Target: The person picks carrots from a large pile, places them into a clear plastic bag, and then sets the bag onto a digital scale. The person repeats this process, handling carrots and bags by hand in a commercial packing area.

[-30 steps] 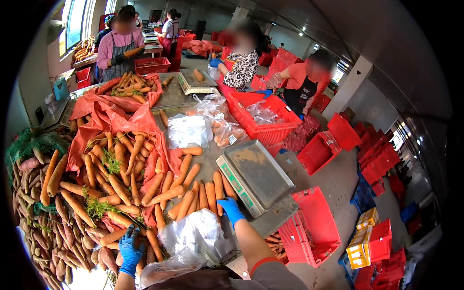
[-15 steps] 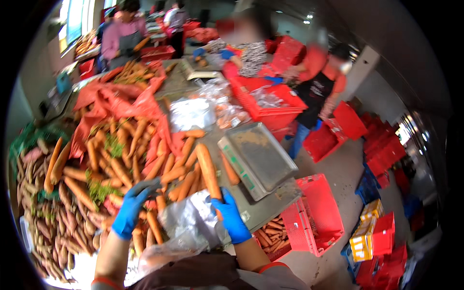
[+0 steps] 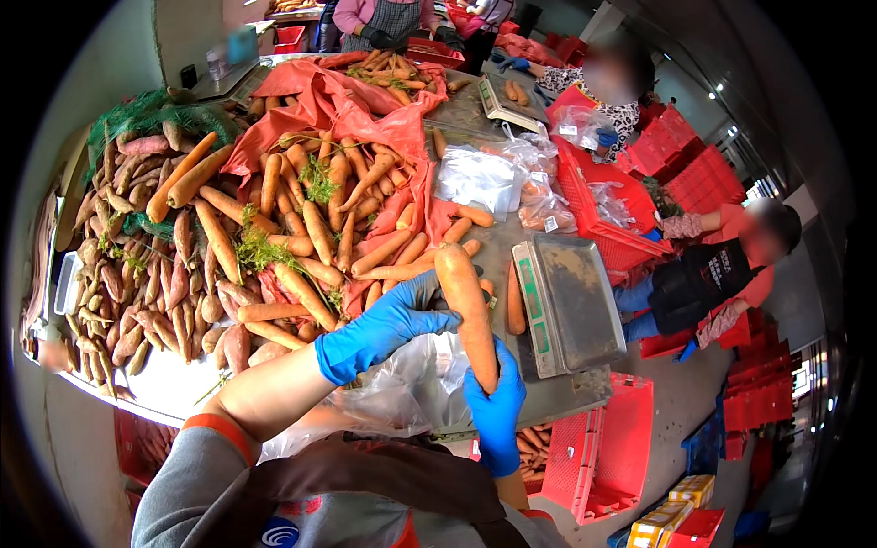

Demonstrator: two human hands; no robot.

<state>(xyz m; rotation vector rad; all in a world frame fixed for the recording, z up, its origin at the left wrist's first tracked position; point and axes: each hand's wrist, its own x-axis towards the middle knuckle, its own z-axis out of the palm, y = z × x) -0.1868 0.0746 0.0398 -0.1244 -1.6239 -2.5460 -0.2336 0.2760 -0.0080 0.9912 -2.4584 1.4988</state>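
Head view: a grey bench (image 3: 589, 391) carries a broad heap of carrots (image 3: 315, 228) on a red sheet (image 3: 311, 100), with sweet potatoes (image 3: 183, 310) to the left of it and a flat scale (image 3: 571, 306) to the right. The person's left arm (image 3: 279, 379) slants up from the lower edge toward the right. At its end the blue-gloved left hand (image 3: 384, 329) sits against the left side of one large carrot (image 3: 468, 320), thumb and fingers parted (whether they press on it, I cannot tell). The right hand (image 3: 496, 402), gloved alike and lower down, has its fingers wrapped round that carrot's bottom end. The carrot is held tilted, its top leaning left, just beside clear plastic bags (image 3: 411, 393).

Half a second ago the right hand already had the carrot, but the left was apart from it, by the heap; a second ago the right hand was down among the carrots beside the scale. The view has swung too, so the heap now lies nearer the middle.

Pale printing marks a co-worker's black apron (image 3: 708, 279), a round blue emblem (image 3: 278, 532) shows on the person's own clothing (image 3: 356, 516), and a small white label (image 3: 550, 224) sits on bagged carrots.
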